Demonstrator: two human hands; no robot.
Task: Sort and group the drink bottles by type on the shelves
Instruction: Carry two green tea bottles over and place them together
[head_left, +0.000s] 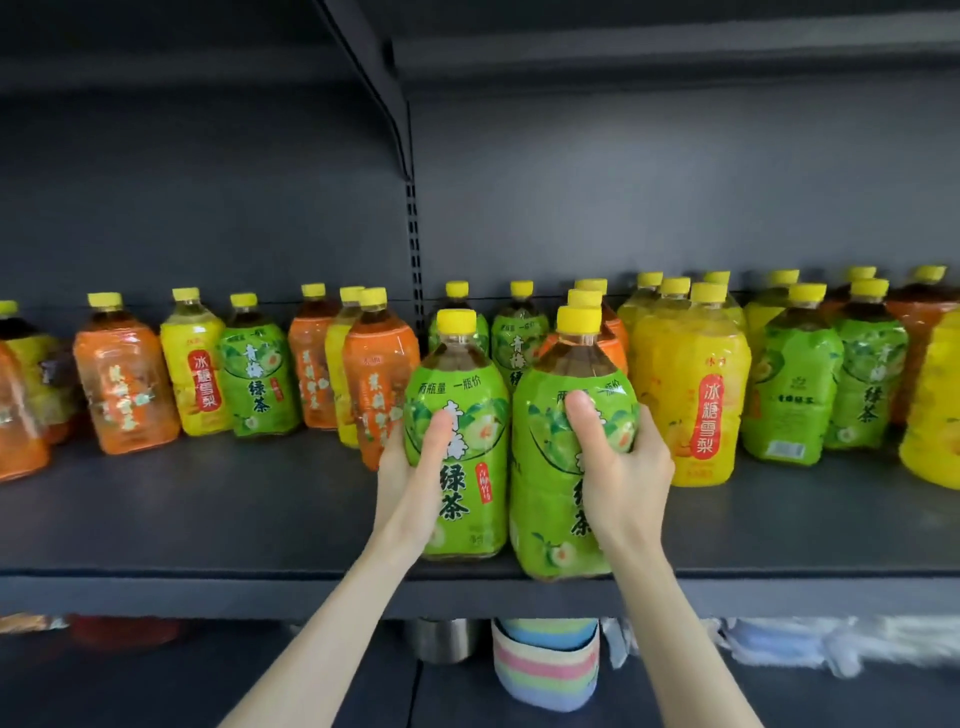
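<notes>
Two bottles with yellow caps are held upright, close side by side, at the front edge of the dark shelf (208, 519). The left green bottle (467, 374) is gripped by the left hand (415, 467): the thumb is laid on the front of the label and the other fingers are curled round its left side. The right green bottle (545, 467) is gripped in the same way by the right hand (628, 467), with the thumb on the label. Whether they rest on the shelf or are lifted a little cannot be told. Behind them, orange bottles (124, 384), yellow bottles (685, 395) and other green bottles (257, 379) are mixed in a row along the back. A striped cloth thing (545, 670) is seen below the shelf.
</notes>
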